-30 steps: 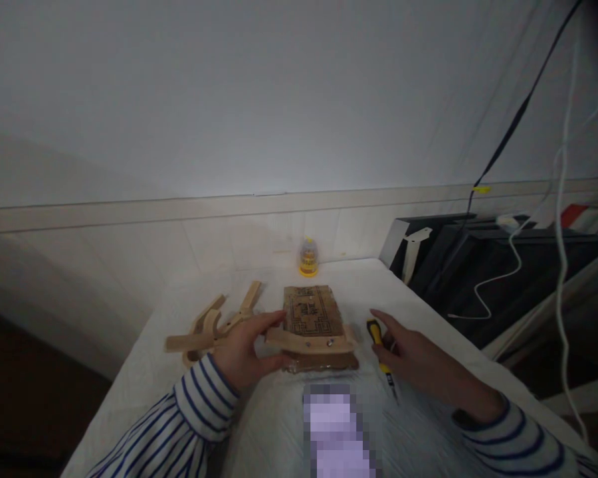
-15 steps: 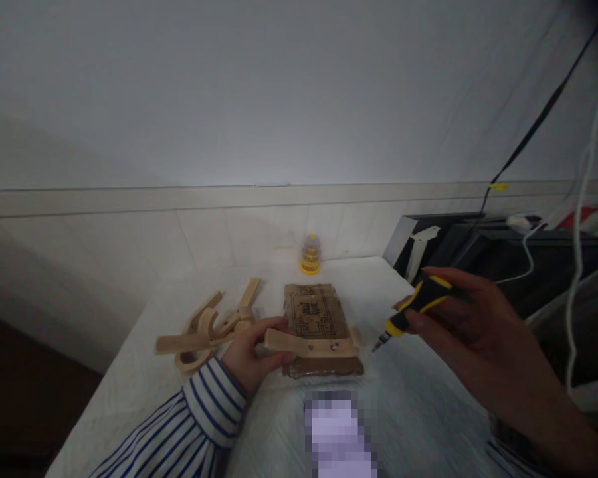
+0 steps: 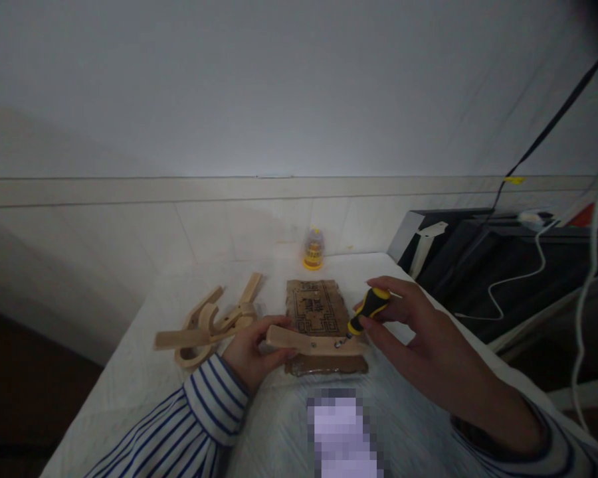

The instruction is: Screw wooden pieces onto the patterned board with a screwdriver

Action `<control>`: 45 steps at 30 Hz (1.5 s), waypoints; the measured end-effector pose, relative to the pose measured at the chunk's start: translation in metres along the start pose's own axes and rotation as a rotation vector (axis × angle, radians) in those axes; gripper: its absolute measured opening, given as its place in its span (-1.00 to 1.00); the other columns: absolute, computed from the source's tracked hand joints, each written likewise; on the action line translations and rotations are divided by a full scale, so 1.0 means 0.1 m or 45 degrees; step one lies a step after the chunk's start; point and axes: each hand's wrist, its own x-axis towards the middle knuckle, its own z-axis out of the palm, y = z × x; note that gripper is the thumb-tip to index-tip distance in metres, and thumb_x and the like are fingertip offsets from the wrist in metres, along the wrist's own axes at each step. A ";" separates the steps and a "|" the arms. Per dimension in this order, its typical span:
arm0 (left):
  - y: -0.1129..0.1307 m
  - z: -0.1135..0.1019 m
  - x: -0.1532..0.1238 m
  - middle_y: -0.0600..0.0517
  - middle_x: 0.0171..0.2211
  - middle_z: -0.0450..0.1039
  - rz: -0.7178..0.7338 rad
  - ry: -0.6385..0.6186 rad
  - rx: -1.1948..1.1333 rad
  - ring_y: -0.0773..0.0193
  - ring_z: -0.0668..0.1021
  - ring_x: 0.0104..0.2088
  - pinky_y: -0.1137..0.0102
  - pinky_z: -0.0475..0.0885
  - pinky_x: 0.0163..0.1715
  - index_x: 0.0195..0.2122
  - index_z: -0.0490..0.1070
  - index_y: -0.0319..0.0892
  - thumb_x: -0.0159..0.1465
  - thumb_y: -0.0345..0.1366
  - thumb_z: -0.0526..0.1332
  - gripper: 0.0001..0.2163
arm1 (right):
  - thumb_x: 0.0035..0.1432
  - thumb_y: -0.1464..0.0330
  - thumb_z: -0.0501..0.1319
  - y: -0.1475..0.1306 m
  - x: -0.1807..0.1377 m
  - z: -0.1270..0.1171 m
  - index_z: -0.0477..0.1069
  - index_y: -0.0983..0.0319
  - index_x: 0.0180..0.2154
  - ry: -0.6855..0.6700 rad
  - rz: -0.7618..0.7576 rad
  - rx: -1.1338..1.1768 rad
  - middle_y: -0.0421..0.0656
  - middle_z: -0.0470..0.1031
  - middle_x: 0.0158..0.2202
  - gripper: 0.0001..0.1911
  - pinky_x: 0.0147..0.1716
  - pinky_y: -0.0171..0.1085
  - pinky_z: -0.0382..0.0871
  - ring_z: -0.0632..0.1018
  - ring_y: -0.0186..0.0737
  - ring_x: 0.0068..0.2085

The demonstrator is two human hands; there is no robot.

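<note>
A pale wooden bar [image 3: 294, 341] with metal screws in it lies across a brown printed package [image 3: 316, 307]. My left hand [image 3: 260, 355] grips the bar's left end between thumb and fingers. In my right hand [image 3: 418, 332] is a black and yellow screwdriver [image 3: 369, 309], tilted down to the left. Its tip reaches the right-hand screw [image 3: 337, 344] on the bar; whether it sits in the screw head I cannot tell. Several joined wooden pieces [image 3: 214, 332], some curved, rest to the left of my left hand.
A small clear container with a yellow base [image 3: 313, 251] stands at the back of the white-covered table [image 3: 144, 372]. A pixelated purple-white patch [image 3: 343, 431] is at the front. Dark panels [image 3: 458, 255] lean at the right, with a white cable [image 3: 583, 299] hanging there.
My right hand has moved left with the screwdriver, bringing its tip from beside the bar onto the right-hand screw. My left hand keeps its hold on the bar.
</note>
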 end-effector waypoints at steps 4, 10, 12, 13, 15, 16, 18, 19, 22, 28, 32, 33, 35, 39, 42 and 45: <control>0.00 0.00 -0.01 -0.06 -0.21 0.50 0.025 0.002 -0.020 0.11 0.52 -0.19 0.21 0.41 -0.11 -0.15 0.36 -0.18 0.05 -0.27 0.26 -0.68 | 0.17 0.28 0.08 -0.02 0.01 0.01 0.08 0.15 0.04 -0.028 -0.003 -0.023 -0.10 0.48 -0.30 -0.60 -0.73 -0.41 0.33 0.58 -0.15 -0.35; -0.01 0.02 -0.01 -0.03 -0.20 0.51 0.025 -0.007 -0.094 0.07 0.52 -0.16 0.17 0.41 -0.10 -0.09 0.33 -0.11 0.04 -0.29 0.27 -0.63 | 0.17 0.27 0.08 0.01 0.01 0.03 0.09 0.15 0.04 -0.034 0.011 -0.052 -0.06 0.48 -0.21 -0.60 -0.68 -0.38 0.36 0.58 -0.13 -0.30; -0.04 0.03 -0.01 -0.05 -0.20 0.50 0.028 -0.017 -0.145 0.10 0.52 -0.17 0.18 0.40 -0.09 -0.06 0.29 -0.16 0.04 -0.30 0.28 -0.58 | 0.17 0.27 0.08 0.02 0.01 0.03 0.08 0.15 0.04 -0.036 0.012 -0.060 -0.07 0.48 -0.22 -0.60 -0.68 -0.38 0.35 0.57 -0.13 -0.30; -0.05 0.04 -0.01 -0.06 -0.19 0.50 0.034 -0.023 -0.167 0.12 0.53 -0.18 0.17 0.40 -0.09 -0.05 0.26 -0.18 0.03 -0.31 0.29 -0.56 | 0.18 0.27 0.08 0.02 0.01 0.04 0.08 0.15 0.05 -0.037 0.006 -0.058 -0.08 0.48 -0.23 -0.60 -0.68 -0.38 0.35 0.57 -0.13 -0.29; -0.09 0.05 -0.01 -0.07 -0.19 0.50 0.048 -0.023 -0.190 0.14 0.53 -0.18 0.15 0.40 -0.09 -0.04 0.24 -0.20 0.00 -0.32 0.32 -0.52 | 0.18 0.28 0.08 0.02 0.01 0.04 0.07 0.15 0.05 -0.039 -0.013 -0.047 -0.09 0.48 -0.25 -0.60 -0.66 -0.37 0.35 0.56 -0.14 -0.29; -0.10 0.06 0.00 -0.07 -0.19 0.50 0.051 -0.023 -0.198 0.15 0.53 -0.17 0.14 0.40 -0.09 -0.04 0.23 -0.21 0.00 -0.32 0.32 -0.52 | 0.18 0.29 0.07 0.02 0.01 0.04 0.07 0.15 0.05 -0.038 -0.022 -0.042 -0.10 0.48 -0.27 -0.60 -0.65 -0.37 0.36 0.56 -0.16 -0.30; -0.11 0.06 0.00 -0.07 -0.19 0.50 0.046 -0.023 -0.207 0.16 0.53 -0.17 0.13 0.39 -0.10 -0.05 0.23 -0.21 0.02 -0.33 0.31 -0.54 | 0.18 0.30 0.07 0.02 0.01 0.05 0.07 0.15 0.04 -0.034 -0.030 -0.038 -0.12 0.48 -0.29 -0.61 -0.63 -0.36 0.37 0.56 -0.18 -0.32; -0.11 0.07 0.00 -0.07 -0.19 0.50 0.040 -0.026 -0.208 0.16 0.53 -0.17 0.13 0.39 -0.09 -0.05 0.23 -0.21 0.02 -0.33 0.31 -0.55 | 0.18 0.30 0.07 0.02 0.01 0.05 0.08 0.15 0.04 -0.034 -0.027 -0.041 -0.12 0.48 -0.29 -0.61 -0.63 -0.36 0.38 0.56 -0.18 -0.33; -0.08 0.06 0.00 -0.07 -0.18 0.50 0.018 -0.032 -0.197 0.17 0.53 -0.16 0.12 0.39 -0.08 -0.06 0.24 -0.19 0.03 -0.33 0.30 -0.56 | 0.18 0.30 0.08 0.02 0.02 0.05 0.08 0.16 0.04 -0.049 -0.006 -0.050 -0.09 0.48 -0.26 -0.61 -0.66 -0.37 0.37 0.57 -0.15 -0.32; -0.05 0.05 0.00 -0.06 -0.18 0.50 0.000 -0.040 -0.194 0.16 0.53 -0.17 0.13 0.39 -0.09 -0.06 0.25 -0.19 0.03 -0.31 0.30 -0.56 | 0.19 0.28 0.07 0.04 0.01 0.06 0.06 0.16 0.05 -0.054 -0.001 -0.059 -0.06 0.48 -0.22 -0.60 -0.67 -0.36 0.37 0.57 -0.11 -0.27; -0.08 0.06 -0.01 -0.06 -0.18 0.50 -0.008 -0.027 -0.232 0.15 0.53 -0.17 0.14 0.41 -0.11 -0.06 0.25 -0.18 0.02 -0.31 0.30 -0.56 | 0.19 0.27 0.06 0.04 0.01 0.07 0.08 0.16 0.04 -0.042 -0.017 -0.076 -0.05 0.48 -0.21 -0.61 -0.65 -0.35 0.38 0.56 -0.11 -0.28; -0.09 0.07 -0.01 -0.06 -0.18 0.50 -0.004 -0.027 -0.233 0.14 0.53 -0.17 0.14 0.41 -0.11 -0.06 0.26 -0.18 0.02 -0.31 0.30 -0.56 | 0.19 0.27 0.06 0.04 0.01 0.07 0.08 0.16 0.04 -0.046 -0.016 -0.082 -0.04 0.47 -0.20 -0.61 -0.64 -0.35 0.38 0.56 -0.11 -0.27; -0.08 0.07 0.00 -0.06 -0.19 0.51 0.000 -0.035 -0.218 0.13 0.54 -0.18 0.13 0.41 -0.12 -0.05 0.26 -0.17 0.02 -0.30 0.30 -0.56 | 0.19 0.26 0.06 0.04 0.01 0.06 0.07 0.15 0.04 -0.049 -0.022 -0.089 -0.04 0.46 -0.17 -0.61 -0.64 -0.35 0.38 0.56 -0.12 -0.26; -0.05 0.07 0.01 -0.07 -0.19 0.51 -0.016 -0.051 -0.200 0.12 0.54 -0.19 0.13 0.41 -0.11 -0.06 0.27 -0.18 0.01 -0.32 0.31 -0.55 | 0.18 0.27 0.06 0.04 0.03 0.06 0.07 0.15 0.03 -0.071 -0.026 -0.081 -0.05 0.45 -0.16 -0.62 -0.56 -0.32 0.42 0.55 -0.15 -0.25; -0.05 0.08 0.01 -0.08 -0.19 0.51 -0.040 -0.067 -0.268 0.13 0.54 -0.19 0.13 0.42 -0.14 -0.07 0.25 -0.19 0.00 -0.33 0.31 -0.55 | 0.17 0.28 0.08 0.04 0.04 0.06 0.11 0.16 -0.01 -0.060 -0.019 -0.071 -0.07 0.47 -0.20 -0.65 -0.48 -0.29 0.45 0.55 -0.16 -0.26; -0.06 0.10 0.02 -0.07 -0.20 0.51 -0.061 -0.071 -0.308 0.14 0.54 -0.19 0.13 0.42 -0.14 -0.08 0.24 -0.19 0.00 -0.34 0.30 -0.56 | 0.15 0.28 0.09 0.02 0.04 0.06 0.12 0.16 -0.04 -0.068 -0.019 -0.063 -0.08 0.49 -0.22 -0.67 -0.49 -0.29 0.45 0.56 -0.14 -0.25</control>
